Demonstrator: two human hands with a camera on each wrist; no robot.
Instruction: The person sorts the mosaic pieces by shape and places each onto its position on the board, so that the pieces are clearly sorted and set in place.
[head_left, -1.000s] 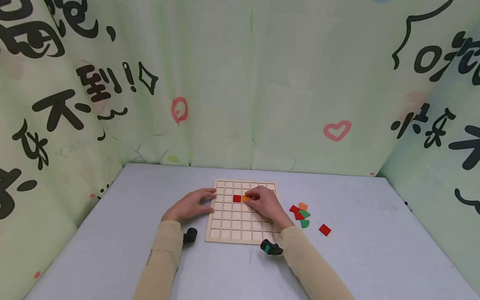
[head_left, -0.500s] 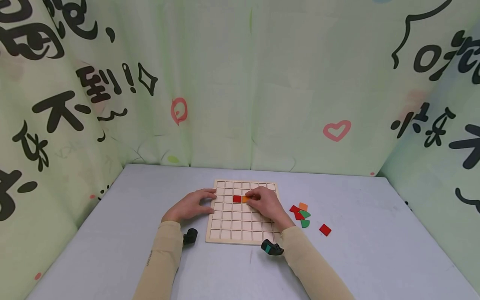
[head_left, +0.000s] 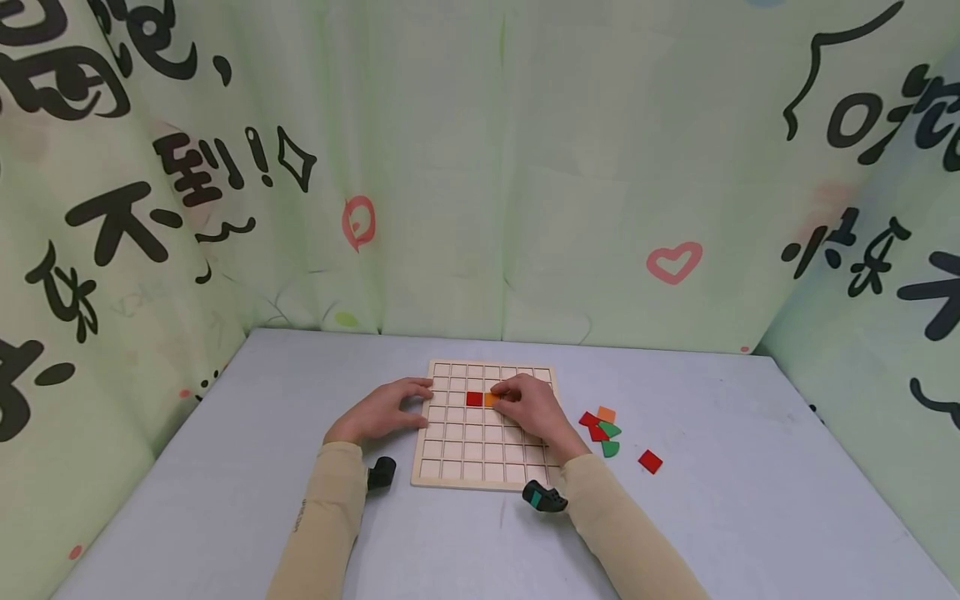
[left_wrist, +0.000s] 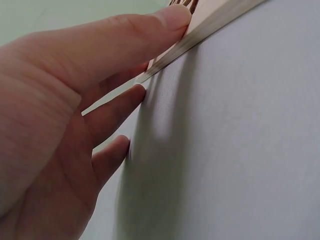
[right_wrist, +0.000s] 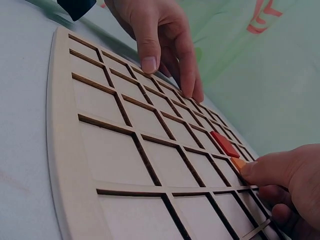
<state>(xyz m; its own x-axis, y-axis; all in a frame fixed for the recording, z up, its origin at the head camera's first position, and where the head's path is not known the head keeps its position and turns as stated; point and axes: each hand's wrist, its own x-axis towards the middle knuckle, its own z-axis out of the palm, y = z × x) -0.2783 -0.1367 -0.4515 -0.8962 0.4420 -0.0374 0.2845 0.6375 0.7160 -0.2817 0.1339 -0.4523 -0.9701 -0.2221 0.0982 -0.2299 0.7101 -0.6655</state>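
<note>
A square wooden grid board (head_left: 462, 454) lies on the table, its cells divided by raised strips. One red square tile (head_left: 474, 399) sits in a cell, and an orange tile (right_wrist: 239, 163) lies right beside it. My right hand (head_left: 530, 403) holds the orange tile, thumb on it and the other fingers curled, partly hiding it. At the board's left edge rests my left hand (head_left: 384, 411), its fingers extended and spread. In the left wrist view its thumb (left_wrist: 170, 19) touches the board's rim, while two lower fingertips reach down to the tabletop.
Right of the board is a small pile of tiles, with an orange square (head_left: 606, 414), red pieces (head_left: 588, 418) and green rounded pieces (head_left: 611, 448). A single red square (head_left: 650, 461) lies farther right. Printed curtains (head_left: 570, 183) enclose the white table (head_left: 750, 483).
</note>
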